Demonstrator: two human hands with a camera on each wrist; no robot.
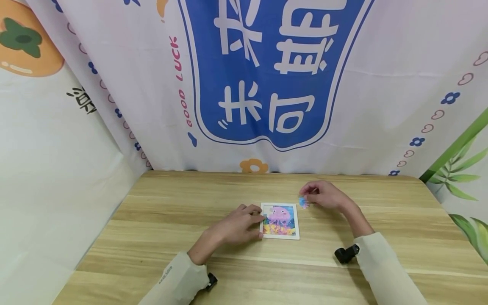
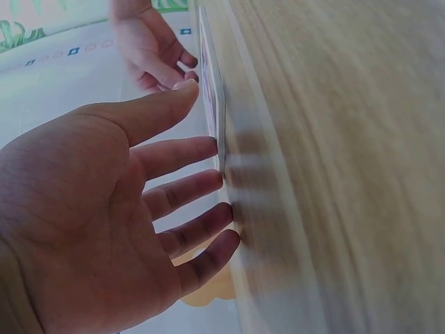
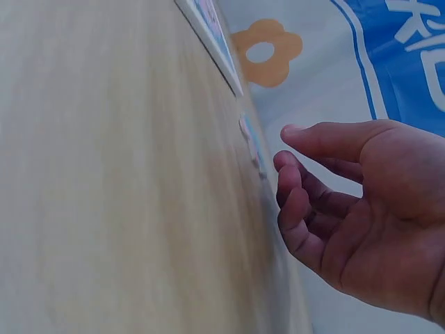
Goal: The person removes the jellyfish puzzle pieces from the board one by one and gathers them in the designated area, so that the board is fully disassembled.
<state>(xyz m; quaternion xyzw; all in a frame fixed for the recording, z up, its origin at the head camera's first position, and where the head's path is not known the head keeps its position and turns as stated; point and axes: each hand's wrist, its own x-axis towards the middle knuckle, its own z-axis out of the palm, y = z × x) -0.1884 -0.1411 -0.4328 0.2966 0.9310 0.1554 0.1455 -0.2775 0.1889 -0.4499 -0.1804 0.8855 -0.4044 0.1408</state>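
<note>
1. Your worktop [image 1: 152, 237] carries a small white-rimmed jigsaw board [image 1: 282, 237], which lies flat between your two hands with a pink jellyfish picture facing up.
2. Your left hand [image 1: 240, 224] sits at the board's left edge, its fingers spread and fairly straight. The fingertips touch that edge, and one reaches slightly over the rim; they seem to steady the board, not grip it.
3. Your right hand [image 1: 325, 195] is beyond the board's upper right corner, fingers loosely curled, with a gap between thumb and forefinger. The right wrist view shows nothing pinched there.
4. The loose blue-and-pink piece [image 1: 303, 202] lies on the worktop just beside those fingertips, apart from the board.
5. What looks done: most of the jellyfish picture is filled in.
6. What looks left: a pale patch [image 1: 267, 209] at the picture's upper left seems unfilled, and this piece is out. Whether it belongs there, you cannot tell from here; the patch is too small to read.
</note>
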